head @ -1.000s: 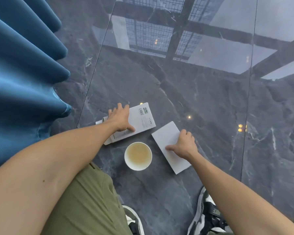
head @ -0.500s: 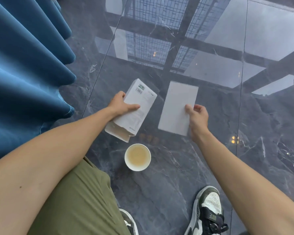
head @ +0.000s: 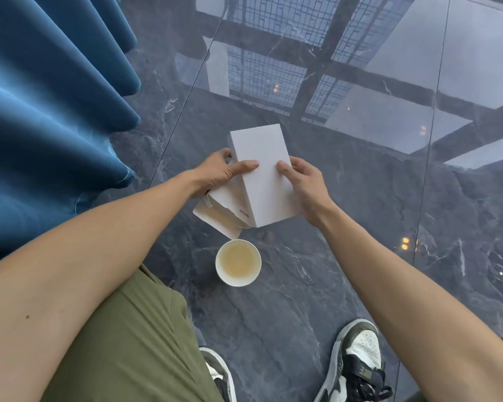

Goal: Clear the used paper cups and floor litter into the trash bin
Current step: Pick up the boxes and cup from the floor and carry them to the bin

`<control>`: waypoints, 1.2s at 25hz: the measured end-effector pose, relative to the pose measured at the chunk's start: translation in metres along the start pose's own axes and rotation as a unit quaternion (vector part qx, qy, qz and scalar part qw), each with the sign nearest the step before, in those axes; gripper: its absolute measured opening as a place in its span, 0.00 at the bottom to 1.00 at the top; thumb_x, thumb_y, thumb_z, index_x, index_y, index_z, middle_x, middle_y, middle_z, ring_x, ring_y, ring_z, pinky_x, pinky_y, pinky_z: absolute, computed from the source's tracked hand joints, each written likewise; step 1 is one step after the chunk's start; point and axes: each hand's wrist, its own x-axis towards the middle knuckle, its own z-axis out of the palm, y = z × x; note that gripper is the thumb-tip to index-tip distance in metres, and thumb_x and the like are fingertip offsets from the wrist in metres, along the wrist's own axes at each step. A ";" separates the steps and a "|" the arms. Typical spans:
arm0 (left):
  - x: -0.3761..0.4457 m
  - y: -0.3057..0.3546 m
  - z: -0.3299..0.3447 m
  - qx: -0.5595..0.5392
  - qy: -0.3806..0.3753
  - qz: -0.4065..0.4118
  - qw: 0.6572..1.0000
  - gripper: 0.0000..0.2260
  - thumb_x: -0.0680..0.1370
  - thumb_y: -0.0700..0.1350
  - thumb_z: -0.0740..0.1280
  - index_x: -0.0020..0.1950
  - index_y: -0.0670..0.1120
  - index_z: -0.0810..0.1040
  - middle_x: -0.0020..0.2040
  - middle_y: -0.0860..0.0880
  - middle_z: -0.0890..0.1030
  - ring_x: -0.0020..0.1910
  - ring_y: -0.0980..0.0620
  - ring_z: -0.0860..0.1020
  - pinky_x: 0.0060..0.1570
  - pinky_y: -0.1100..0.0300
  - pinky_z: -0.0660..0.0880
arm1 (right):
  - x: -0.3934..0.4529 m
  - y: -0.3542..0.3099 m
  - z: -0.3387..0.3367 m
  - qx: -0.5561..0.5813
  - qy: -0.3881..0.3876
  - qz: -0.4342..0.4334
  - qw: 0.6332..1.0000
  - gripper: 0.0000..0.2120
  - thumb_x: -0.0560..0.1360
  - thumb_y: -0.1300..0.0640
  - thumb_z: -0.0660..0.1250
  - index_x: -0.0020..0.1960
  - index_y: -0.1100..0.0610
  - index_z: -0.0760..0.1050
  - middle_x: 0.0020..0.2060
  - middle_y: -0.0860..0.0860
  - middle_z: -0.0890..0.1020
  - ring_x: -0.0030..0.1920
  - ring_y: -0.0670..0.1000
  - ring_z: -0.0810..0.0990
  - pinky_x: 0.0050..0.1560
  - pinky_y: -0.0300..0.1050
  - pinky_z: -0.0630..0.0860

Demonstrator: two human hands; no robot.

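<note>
Both hands hold litter above the dark polished marble floor (head: 302, 285). The plain white rectangular cardboard box (head: 263, 175) lies on top, with the right hand (head: 305, 187) wrapped round its right edge, thumb pressing its face. The left hand (head: 215, 172) clasps the other side, thumb laid across the white box, while the torn, opened white carton with small print (head: 219, 211) sticks out beneath; the fingers under it are hidden, so which hand carries most of the carton is probably not decidable.

The white paper cup holding pale beige liquid (head: 238, 262) stands upright on the floor, directly below the 2 boxes and near the olive-green trouser knee (head: 134, 343). No trash bin is in view.

The main risk is the cup: with both hands full, a dropped carton or a knee shifting forward could tip it and spill across the glossy tiles. The stacked 2 boxes could also slide apart, since the lower one is torn and loosely caught.
</note>
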 end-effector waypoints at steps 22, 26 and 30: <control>-0.038 0.016 0.008 0.029 0.238 0.018 0.971 0.37 0.60 0.66 0.79 0.62 0.54 0.66 0.56 0.53 0.81 0.58 0.46 0.81 0.61 0.44 0.78 | -0.101 0.049 0.012 -0.312 -0.082 0.079 0.943 0.13 0.73 0.57 0.59 0.52 0.61 0.77 0.45 0.56 0.82 0.44 0.61 0.82 0.40 0.55 0.80; -0.155 0.070 0.027 0.040 0.264 -0.026 0.963 0.36 0.66 0.63 0.79 0.66 0.55 0.65 0.60 0.55 0.79 0.59 0.48 0.79 0.58 0.51 0.74 | -0.177 -0.024 -0.036 -0.263 -0.040 0.160 0.951 0.20 0.69 0.49 0.53 0.47 0.62 0.77 0.40 0.58 0.81 0.40 0.60 0.80 0.41 0.56 0.79; -0.288 0.159 0.027 0.180 0.263 -0.019 0.948 0.35 0.68 0.62 0.77 0.68 0.54 0.64 0.64 0.50 0.75 0.62 0.43 0.77 0.61 0.44 0.74 | -0.279 -0.149 -0.062 -0.213 0.008 0.189 0.959 0.18 0.76 0.53 0.55 0.51 0.63 0.78 0.42 0.61 0.82 0.39 0.58 0.80 0.36 0.52 0.77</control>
